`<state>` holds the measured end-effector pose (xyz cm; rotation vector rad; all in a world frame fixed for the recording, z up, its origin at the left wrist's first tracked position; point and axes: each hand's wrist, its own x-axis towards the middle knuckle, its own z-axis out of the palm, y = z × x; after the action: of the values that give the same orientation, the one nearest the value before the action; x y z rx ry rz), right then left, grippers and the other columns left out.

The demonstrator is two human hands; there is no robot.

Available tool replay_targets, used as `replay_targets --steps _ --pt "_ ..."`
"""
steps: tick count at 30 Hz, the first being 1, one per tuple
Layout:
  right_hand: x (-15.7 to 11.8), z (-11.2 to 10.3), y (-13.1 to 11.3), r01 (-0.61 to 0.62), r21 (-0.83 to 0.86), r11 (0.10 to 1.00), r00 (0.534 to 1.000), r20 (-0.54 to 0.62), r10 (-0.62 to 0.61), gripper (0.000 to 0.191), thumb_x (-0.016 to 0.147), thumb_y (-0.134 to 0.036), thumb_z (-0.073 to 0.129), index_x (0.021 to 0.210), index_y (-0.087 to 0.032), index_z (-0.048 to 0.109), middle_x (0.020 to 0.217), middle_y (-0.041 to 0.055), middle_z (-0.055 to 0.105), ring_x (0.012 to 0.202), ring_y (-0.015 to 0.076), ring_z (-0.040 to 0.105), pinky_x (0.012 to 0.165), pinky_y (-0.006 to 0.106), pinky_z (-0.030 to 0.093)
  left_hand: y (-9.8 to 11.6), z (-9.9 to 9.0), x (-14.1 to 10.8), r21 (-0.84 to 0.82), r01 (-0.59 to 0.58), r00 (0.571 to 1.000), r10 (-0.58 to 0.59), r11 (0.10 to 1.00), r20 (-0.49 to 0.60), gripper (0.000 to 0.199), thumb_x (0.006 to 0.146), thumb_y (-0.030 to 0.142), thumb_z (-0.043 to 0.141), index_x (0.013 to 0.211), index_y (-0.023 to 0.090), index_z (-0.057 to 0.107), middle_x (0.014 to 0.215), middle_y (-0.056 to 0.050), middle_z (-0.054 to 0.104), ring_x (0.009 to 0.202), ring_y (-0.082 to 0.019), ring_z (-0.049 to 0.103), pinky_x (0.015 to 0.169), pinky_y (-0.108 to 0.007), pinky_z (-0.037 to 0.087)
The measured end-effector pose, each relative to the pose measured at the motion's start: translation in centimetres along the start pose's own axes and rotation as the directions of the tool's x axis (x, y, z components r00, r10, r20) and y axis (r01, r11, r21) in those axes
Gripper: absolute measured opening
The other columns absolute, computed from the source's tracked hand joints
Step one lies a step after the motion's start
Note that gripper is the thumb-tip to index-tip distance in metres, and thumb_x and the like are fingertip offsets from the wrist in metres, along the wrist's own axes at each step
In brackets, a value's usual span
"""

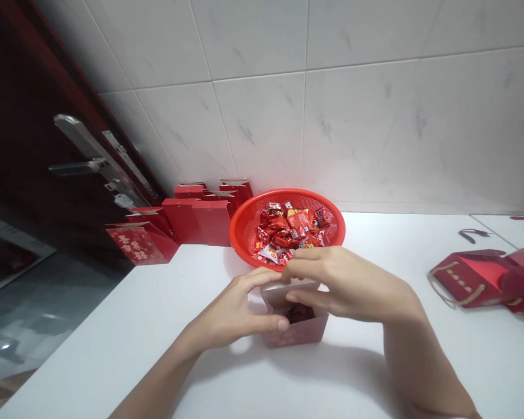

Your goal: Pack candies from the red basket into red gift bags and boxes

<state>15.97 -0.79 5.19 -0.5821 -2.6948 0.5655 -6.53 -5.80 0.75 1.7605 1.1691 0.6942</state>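
Note:
A small red paper box [297, 336] stands on the white table in front of me with its top open. Dark contents show inside it, too shaded to make out. My left hand [233, 314] grips the box from the left, thumb on the near wall and fingers at the far side. My right hand [347, 285] reaches over from the right, its thumb and fingers on either side of the pale top flap [303, 286]. Just behind, a red plastic basket [338, 230] holds many wrapped candies [288, 230].
Several red paper boxes [196, 221] stand at the back left against the wall. On the right lie dark red boxes with a rope handle [467, 282] and a small dark strip [474, 234]. A dark door with a metal handle [76, 167] is beyond the table's left edge.

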Motion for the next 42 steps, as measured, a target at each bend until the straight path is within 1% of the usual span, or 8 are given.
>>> replay_targets --steps 6,10,16,21,26,31,36,42 --pt "-1.8 -2.1 1.6 -0.016 0.070 0.997 0.979 -0.203 0.030 0.017 0.099 -0.032 0.057 0.100 -0.019 0.067 0.091 0.0040 0.071 0.079 0.0157 0.064 0.071 0.027 0.048 -0.9 0.1 0.0 0.019 0.028 0.999 -0.027 0.999 -0.046 0.042 0.076 0.037 0.081 0.117 0.027 0.075 0.127 -0.006 0.070 0.120 -0.029 0.062 0.102 -0.038 0.050" --pt "-3.0 -2.5 2.8 -0.085 0.180 0.980 0.983 -0.145 0.112 0.024 0.094 -0.041 0.063 0.101 -0.019 0.069 0.094 0.0044 0.073 0.083 0.0170 0.067 0.076 0.028 0.053 -1.5 0.3 0.1 0.028 -0.022 0.998 0.024 0.999 -0.064 0.034 0.083 0.039 0.076 0.114 0.026 0.075 0.123 -0.006 0.071 0.115 -0.027 0.064 0.097 -0.036 0.053" --pt "-5.1 1.0 4.6 -0.189 0.385 0.903 0.981 0.028 0.193 0.055 0.084 -0.046 0.075 0.132 -0.023 0.059 0.112 0.0071 0.071 0.086 0.0174 0.068 0.075 0.030 0.057 -2.8 1.1 0.3 0.108 -0.161 0.972 0.177 0.981 -0.153 0.026 0.093 0.042 0.063 0.108 0.027 0.078 0.128 -0.008 0.066 0.119 -0.027 0.061 0.104 -0.041 0.049" --pt "-6.0 5.1 4.9 -0.168 0.532 0.830 0.965 -0.085 0.250 0.051 0.085 -0.042 0.074 0.131 -0.026 0.060 0.106 0.0050 0.069 0.086 0.0167 0.066 0.076 0.030 0.057 -4.5 1.6 0.1 0.066 -0.265 0.947 0.273 0.962 -0.170 0.030 0.089 0.041 0.069 0.115 0.028 0.075 0.136 -0.009 0.061 0.131 -0.030 0.053 0.111 -0.046 0.043" --pt "-6.0 8.0 4.4 -0.125 0.627 0.769 0.896 -0.262 0.359 0.042 0.090 -0.043 0.068 0.125 -0.022 0.064 0.088 0.0027 0.068 0.075 0.0154 0.063 0.072 0.031 0.054 -6.3 2.3 -0.1 -0.134 -0.325 0.928 0.288 0.936 -0.236 0.072 0.084 0.035 0.076 0.149 0.031 0.046 0.142 -0.010 0.059 0.129 -0.028 0.056 0.107 -0.041 0.048" --pt "-6.1 9.8 3.8 -0.051 0.538 0.842 0.830 -0.446 0.335 0.033 0.096 -0.036 0.059 0.126 -0.024 0.066 0.091 0.0043 0.070 0.076 0.0162 0.061 0.070 0.031 0.052 -6.6 3.6 0.4 -0.136 -0.316 0.908 0.257 0.939 -0.332 0.025 0.090 0.032 0.067 0.111 0.020 0.073 0.114 -0.010 0.072 0.105 -0.024 0.068 0.092 -0.035 0.056" --pt "-6.8 11.5 3.4 -0.008 0.394 0.919 0.730 -0.626 0.275 0.030 0.098 -0.030 0.053 0.122 -0.027 0.071 0.088 0.0054 0.068 0.076 0.0172 0.060 0.071 0.032 0.053 -6.6 4.8 1.2 -0.018 -0.452 0.817 0.405 0.892 -0.409 0.016 0.090 0.026 0.065 0.098 0.021 0.078 0.102 -0.008 0.075 0.098 -0.022 0.069 0.089 -0.034 0.057" --pt "-6.7 12.9 1.8 -0.047 0.455 0.889 0.670 -0.646 0.366 0.033 0.097 -0.038 0.057 0.125 -0.024 0.068 0.111 0.0086 0.073 0.078 0.0175 0.065 0.073 0.033 0.056 -7.3 5.5 1.5 0.086 -0.470 0.740 0.445 0.879 -0.505 0.016 0.089 0.028 0.065 0.095 0.022 0.079 0.104 -0.008 0.077 0.098 -0.022 0.070 0.091 -0.036 0.056"
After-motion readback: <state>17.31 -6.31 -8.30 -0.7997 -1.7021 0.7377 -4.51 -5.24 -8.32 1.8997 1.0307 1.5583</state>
